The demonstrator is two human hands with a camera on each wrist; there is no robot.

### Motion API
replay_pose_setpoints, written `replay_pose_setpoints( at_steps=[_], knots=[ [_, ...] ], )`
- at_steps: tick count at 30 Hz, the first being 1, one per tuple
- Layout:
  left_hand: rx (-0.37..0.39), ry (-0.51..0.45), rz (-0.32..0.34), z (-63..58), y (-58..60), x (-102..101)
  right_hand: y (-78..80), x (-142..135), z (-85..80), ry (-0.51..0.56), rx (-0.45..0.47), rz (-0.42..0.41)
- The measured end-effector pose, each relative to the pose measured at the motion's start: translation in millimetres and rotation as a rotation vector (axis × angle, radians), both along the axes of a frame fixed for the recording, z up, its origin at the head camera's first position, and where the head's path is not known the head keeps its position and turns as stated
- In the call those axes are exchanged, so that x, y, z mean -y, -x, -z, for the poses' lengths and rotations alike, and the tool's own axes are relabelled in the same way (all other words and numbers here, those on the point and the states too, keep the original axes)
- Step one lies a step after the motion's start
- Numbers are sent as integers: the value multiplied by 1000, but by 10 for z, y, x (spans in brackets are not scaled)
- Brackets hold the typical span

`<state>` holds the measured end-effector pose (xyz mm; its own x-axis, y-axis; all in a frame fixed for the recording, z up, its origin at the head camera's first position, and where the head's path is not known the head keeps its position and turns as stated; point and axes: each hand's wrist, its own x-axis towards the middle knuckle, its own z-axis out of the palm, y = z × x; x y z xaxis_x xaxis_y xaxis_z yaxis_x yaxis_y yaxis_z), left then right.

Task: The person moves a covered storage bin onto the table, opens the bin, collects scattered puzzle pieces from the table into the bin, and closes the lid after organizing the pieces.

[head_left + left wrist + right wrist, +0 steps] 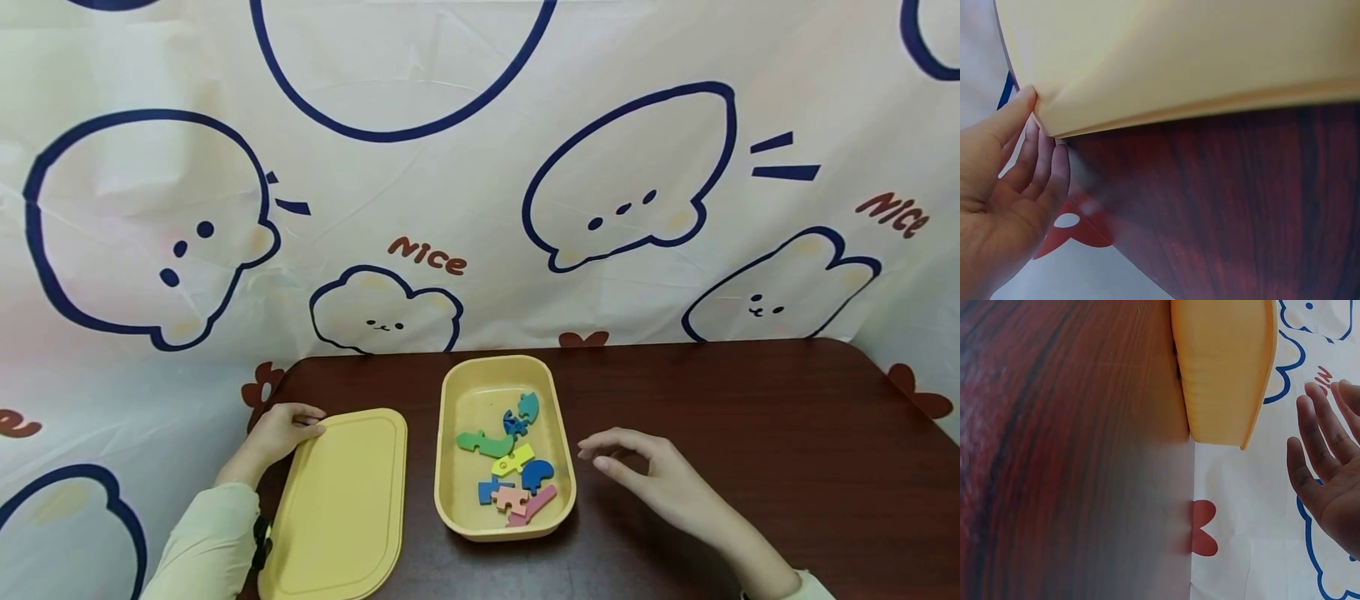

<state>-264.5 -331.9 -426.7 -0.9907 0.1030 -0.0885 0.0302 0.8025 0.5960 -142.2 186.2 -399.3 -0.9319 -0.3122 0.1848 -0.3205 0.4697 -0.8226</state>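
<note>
My left hand (276, 433) pinches the upper left corner of a flat yellow lid (345, 500), which lies left of a yellow box (480, 396). In the left wrist view the thumb presses on top of that lid (1197, 56) and the other fingers sit below its edge. Inside the box lie several puzzle pieces, among them a green one (486, 444), a yellow one (513, 460), a pink one (512, 500) and a dark blue curved one (537, 475). Just right of the box hovers my right hand (660, 479), relaxed and holding nothing.
Everything stands on a dark brown wooden table (750, 433). Behind it hangs a white cloth (480, 200) printed with blue cartoon outlines and the word Nice. A dark band (262, 542) circles the left wrist, close to the lid's left edge.
</note>
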Motion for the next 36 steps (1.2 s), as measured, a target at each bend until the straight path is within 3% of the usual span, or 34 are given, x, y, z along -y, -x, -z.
replay_pose_setpoints(
  at_steps=[13, 26, 36],
  knots=[
    [10, 25, -1, -52, 5, 15, -3, 0, -2, -1, 3, 5],
    [-15, -3, 82, -102, -25, 41, 0, -11, 2, 7, 0, 7],
    [9, -40, 84, -203, -83, -16, 4, -20, 11, -6, 5, 10]
  ],
)
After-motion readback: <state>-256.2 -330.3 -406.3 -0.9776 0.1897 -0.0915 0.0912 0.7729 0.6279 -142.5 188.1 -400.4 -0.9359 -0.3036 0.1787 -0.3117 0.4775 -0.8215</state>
